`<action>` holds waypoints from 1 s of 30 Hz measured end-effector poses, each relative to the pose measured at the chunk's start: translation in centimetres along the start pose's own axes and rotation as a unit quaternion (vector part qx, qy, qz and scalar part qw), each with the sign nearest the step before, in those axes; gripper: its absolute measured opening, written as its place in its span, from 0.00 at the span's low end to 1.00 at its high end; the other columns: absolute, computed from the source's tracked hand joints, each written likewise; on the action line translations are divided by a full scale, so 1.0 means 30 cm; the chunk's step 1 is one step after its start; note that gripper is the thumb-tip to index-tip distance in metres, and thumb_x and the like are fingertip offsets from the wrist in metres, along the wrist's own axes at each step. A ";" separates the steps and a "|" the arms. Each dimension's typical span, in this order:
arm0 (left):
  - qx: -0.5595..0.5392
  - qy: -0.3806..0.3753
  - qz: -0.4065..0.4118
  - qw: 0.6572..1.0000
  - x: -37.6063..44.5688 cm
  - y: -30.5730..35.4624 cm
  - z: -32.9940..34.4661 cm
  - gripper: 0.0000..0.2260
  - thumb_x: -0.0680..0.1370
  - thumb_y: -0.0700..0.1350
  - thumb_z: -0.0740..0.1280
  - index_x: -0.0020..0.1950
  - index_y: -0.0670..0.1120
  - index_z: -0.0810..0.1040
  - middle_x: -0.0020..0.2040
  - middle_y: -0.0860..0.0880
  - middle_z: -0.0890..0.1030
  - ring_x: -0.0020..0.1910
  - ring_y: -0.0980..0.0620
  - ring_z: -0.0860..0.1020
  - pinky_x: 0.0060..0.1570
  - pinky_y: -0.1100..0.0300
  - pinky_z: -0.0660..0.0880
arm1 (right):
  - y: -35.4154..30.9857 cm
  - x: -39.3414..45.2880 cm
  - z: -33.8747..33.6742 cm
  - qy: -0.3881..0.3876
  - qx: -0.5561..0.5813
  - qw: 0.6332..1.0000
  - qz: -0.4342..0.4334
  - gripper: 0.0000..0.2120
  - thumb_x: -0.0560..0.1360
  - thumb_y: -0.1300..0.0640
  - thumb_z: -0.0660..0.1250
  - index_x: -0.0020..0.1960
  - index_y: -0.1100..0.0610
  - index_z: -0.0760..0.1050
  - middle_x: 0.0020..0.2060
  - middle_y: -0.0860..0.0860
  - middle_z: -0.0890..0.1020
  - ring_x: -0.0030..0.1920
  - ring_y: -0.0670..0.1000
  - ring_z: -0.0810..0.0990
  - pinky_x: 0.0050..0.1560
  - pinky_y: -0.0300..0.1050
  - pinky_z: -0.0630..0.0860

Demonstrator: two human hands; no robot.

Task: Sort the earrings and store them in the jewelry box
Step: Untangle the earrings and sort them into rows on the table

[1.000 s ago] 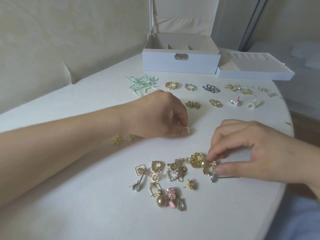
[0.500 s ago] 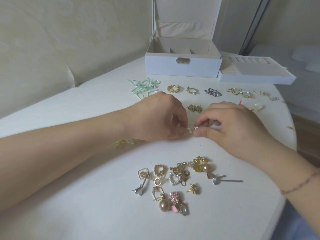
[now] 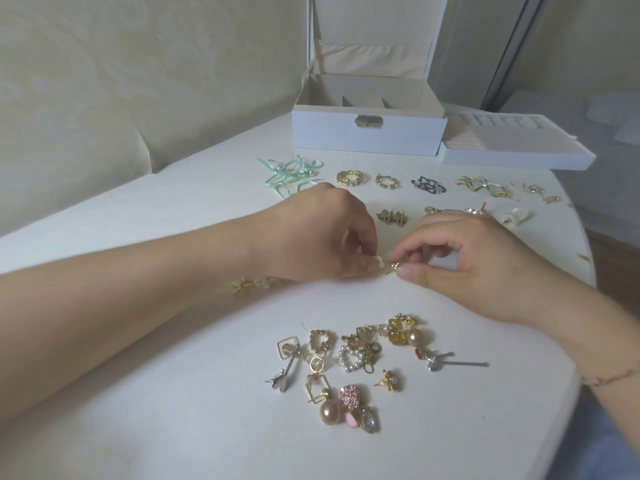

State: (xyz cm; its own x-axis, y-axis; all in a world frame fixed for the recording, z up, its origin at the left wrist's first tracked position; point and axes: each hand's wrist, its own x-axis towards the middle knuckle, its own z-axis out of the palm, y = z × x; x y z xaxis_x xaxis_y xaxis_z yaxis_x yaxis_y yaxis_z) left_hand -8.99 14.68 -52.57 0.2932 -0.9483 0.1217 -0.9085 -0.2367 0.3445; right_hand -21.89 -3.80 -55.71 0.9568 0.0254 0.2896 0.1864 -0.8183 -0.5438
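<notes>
The left hand (image 3: 322,237) and right hand (image 3: 464,258) meet fingertip to fingertip, each pinching one small earring (image 3: 391,266), probably to match a pair, with the unsorted pile (image 3: 363,362) below the fingers and the open jewelry box (image 3: 369,133) beyond them.

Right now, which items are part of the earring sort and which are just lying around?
In play: small earring pinched between left hand and right hand; unsorted pile; paired rows; jewelry box; removed tray.

Idle: mint ribbon pieces; yellow flower piece.
</notes>
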 end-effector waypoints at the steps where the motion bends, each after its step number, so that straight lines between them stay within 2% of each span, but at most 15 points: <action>1: 0.000 0.002 0.001 1.000 0.000 -0.001 0.001 0.04 0.74 0.53 0.72 0.45 0.55 0.83 0.38 0.57 0.78 0.37 0.61 0.74 0.39 0.69 0.65 | 0.002 0.000 0.000 0.005 -0.001 1.000 0.003 0.05 0.68 0.47 0.71 0.43 0.45 0.82 0.38 0.42 0.81 0.45 0.48 0.78 0.45 0.46 0.74; 6: 0.000 0.010 0.005 1.000 0.002 -0.002 0.010 0.04 0.74 0.53 0.72 0.44 0.55 0.83 0.38 0.58 0.78 0.37 0.61 0.74 0.39 0.67 0.67 | -0.008 0.006 0.019 0.024 -0.011 1.000 0.013 0.07 0.68 0.47 0.76 0.39 0.47 0.79 0.36 0.43 0.80 0.44 0.45 0.76 0.44 0.44 0.72; 9: -0.003 0.013 0.007 1.000 0.002 -0.002 0.010 0.04 0.74 0.53 0.72 0.45 0.54 0.84 0.38 0.57 0.78 0.36 0.61 0.74 0.38 0.70 0.66 | -0.007 0.011 0.026 0.034 -0.032 0.999 0.021 0.08 0.67 0.43 0.72 0.40 0.46 0.78 0.35 0.42 0.79 0.43 0.44 0.75 0.42 0.44 0.71; 18: -0.013 0.013 0.002 1.000 0.003 -0.007 0.007 0.05 0.74 0.54 0.72 0.46 0.54 0.84 0.38 0.57 0.78 0.37 0.61 0.74 0.38 0.73 0.64 | -0.013 0.009 0.028 0.037 -0.031 0.998 0.038 0.04 0.70 0.51 0.75 0.42 0.47 0.80 0.35 0.45 0.78 0.41 0.44 0.73 0.41 0.39 0.68; 21: -0.019 0.012 0.003 1.000 0.002 -0.008 0.004 0.07 0.74 0.55 0.72 0.47 0.53 0.85 0.38 0.57 0.79 0.37 0.61 0.74 0.38 0.72 0.65 | -0.017 0.003 0.019 0.032 -0.022 0.999 0.035 0.05 0.69 0.52 0.76 0.42 0.46 0.80 0.35 0.45 0.78 0.41 0.43 0.73 0.42 0.33 0.67; 23: -0.020 0.010 0.000 1.000 0.001 -0.009 -0.001 0.07 0.74 0.54 0.72 0.48 0.53 0.85 0.38 0.57 0.79 0.37 0.61 0.75 0.37 0.72 0.65 | -0.018 -0.003 0.012 0.030 -0.012 0.999 0.035 0.08 0.68 0.53 0.76 0.43 0.44 0.80 0.35 0.45 0.78 0.41 0.44 0.73 0.43 0.33 0.68; 27: -0.021 0.031 0.003 0.999 0.004 -0.011 -0.019 0.03 0.75 0.48 0.72 0.47 0.54 0.85 0.38 0.58 0.79 0.36 0.63 0.74 0.37 0.74 0.64 | -0.020 -0.032 -0.014 0.062 0.029 0.997 0.026 0.07 0.68 0.51 0.76 0.43 0.44 0.80 0.37 0.45 0.79 0.39 0.49 0.75 0.42 0.36 0.71; 30: -0.025 0.033 0.008 0.999 0.001 -0.013 -0.038 0.03 0.75 0.45 0.71 0.45 0.53 0.85 0.39 0.56 0.82 0.37 0.60 0.75 0.39 0.70 0.67 | -0.046 -0.079 -0.050 0.042 0.039 0.998 -0.023 0.05 0.69 0.51 0.73 0.44 0.47 0.81 0.36 0.46 0.79 0.38 0.47 0.74 0.41 0.31 0.69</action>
State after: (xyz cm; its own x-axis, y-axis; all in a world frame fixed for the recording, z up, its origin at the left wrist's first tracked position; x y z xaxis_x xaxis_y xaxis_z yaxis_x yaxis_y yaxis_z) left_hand -8.29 14.99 -51.63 0.2996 -0.9354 0.1878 -0.8974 -0.2095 0.3882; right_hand -24.74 -3.58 -54.46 0.9249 0.0112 0.3801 0.2502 -0.7706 -0.5861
